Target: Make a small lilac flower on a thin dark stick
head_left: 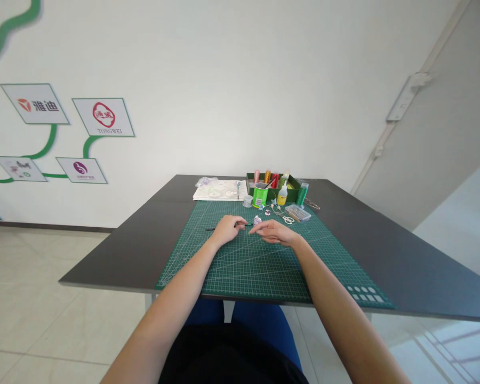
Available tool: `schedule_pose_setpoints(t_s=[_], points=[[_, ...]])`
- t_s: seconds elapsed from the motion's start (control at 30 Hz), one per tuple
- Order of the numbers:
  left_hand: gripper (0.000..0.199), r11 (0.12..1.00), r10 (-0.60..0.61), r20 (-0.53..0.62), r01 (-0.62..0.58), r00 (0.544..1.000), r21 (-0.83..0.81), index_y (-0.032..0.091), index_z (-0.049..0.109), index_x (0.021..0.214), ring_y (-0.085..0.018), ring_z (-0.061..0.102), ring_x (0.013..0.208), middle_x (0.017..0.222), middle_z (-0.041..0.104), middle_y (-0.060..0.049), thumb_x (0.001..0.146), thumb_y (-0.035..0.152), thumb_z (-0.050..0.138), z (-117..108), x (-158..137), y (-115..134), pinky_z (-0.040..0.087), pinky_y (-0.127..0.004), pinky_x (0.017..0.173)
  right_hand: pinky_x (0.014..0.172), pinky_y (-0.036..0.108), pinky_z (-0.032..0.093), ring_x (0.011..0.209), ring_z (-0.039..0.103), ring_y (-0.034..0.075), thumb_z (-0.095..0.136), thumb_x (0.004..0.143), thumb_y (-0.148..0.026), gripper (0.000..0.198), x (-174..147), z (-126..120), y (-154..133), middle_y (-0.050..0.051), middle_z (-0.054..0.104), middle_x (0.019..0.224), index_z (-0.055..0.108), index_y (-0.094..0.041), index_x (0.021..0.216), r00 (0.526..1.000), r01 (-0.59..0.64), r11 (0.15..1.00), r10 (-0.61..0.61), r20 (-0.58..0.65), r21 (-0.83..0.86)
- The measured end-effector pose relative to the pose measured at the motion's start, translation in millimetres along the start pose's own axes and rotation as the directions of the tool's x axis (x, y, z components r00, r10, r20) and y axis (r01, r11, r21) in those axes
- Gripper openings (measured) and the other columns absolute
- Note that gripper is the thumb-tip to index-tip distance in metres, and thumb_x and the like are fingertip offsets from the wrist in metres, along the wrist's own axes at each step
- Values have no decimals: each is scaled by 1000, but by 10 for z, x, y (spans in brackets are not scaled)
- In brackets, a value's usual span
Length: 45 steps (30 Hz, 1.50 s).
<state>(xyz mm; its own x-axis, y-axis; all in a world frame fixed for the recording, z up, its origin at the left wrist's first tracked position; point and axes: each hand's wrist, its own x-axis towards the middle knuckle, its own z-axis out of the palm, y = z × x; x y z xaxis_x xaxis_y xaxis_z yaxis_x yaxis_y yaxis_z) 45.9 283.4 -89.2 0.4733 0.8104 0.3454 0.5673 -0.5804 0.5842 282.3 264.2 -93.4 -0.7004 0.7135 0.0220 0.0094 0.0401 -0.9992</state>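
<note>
On the green cutting mat (260, 272), my left hand (228, 229) is closed around a thin dark stick (210, 230). One end of the stick pokes out to the left, the other past my fingertips to the right. Just beyond the gap between my hands is a small pale purple flower (257, 220); whether it joins the stick I cannot tell. My right hand (275, 233) hovers close by, its fingers stretched toward the left and apparently holding nothing.
Behind the hands stand a green can (260, 196), a glue bottle (282, 195), a white tub (247, 201) and a green box (292, 193) with thread spools. Scissors (288, 219), a clear case (298, 213) and a green tube (302, 194) sit right; an open sketchbook (220, 190) left.
</note>
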Motion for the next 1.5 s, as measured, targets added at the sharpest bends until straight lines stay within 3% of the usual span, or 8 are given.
schedule_pose_setpoints(t_s=[0.27, 0.5, 1.17, 1.37, 1.5], points=[[24, 1000, 26, 88, -27, 996, 7, 19, 80, 103, -18, 75, 83, 88, 81, -3, 90, 10, 63, 16, 4, -15, 53, -29, 87, 36, 20, 11, 33, 16, 3, 75, 87, -35, 39, -28, -13, -31, -15, 28, 39, 73, -9, 116, 996, 39, 998, -35, -83, 52], [24, 998, 24, 108, -19, 994, -54, 18, 79, 104, -18, 75, 80, 89, 82, -4, 89, 8, 62, 11, -4, -13, 54, -31, 87, 34, 18, 14, 35, 12, 4, 74, 87, -33, 54, -45, -8, -76, -16, 26, 40, 64, -8, 134, 986, 45, 996, -31, -166, 80], [17, 982, 108, 148, -82, 983, -170, 17, 75, 102, -18, 76, 82, 90, 81, -5, 91, 11, 64, -7, -34, 15, 53, -28, 83, 30, 13, 16, 34, 9, 4, 74, 85, -31, 67, -109, -67, -115, -17, 27, 40, 55, -9, 146, 988, -31, 988, 54, -146, 151], [31, 966, 164, 137, -131, 977, -222, 21, 62, 119, -18, 75, 86, 91, 80, -3, 90, 11, 65, -34, -65, 21, 51, -27, 82, 29, 13, 17, 33, 8, 4, 75, 84, -29, 73, -127, -92, -114, -18, 28, 38, 50, -9, 149, 989, -58, 984, 80, -125, 167], [36, 968, 194, 158, -163, 968, -189, 23, 64, 124, -17, 74, 82, 93, 80, -3, 91, 11, 64, -52, -70, 49, 50, -26, 80, 29, 13, 17, 32, 7, 3, 73, 85, -29, 71, -146, -109, -118, -18, 28, 39, 50, -12, 150, 991, -80, 982, 96, -91, 170]])
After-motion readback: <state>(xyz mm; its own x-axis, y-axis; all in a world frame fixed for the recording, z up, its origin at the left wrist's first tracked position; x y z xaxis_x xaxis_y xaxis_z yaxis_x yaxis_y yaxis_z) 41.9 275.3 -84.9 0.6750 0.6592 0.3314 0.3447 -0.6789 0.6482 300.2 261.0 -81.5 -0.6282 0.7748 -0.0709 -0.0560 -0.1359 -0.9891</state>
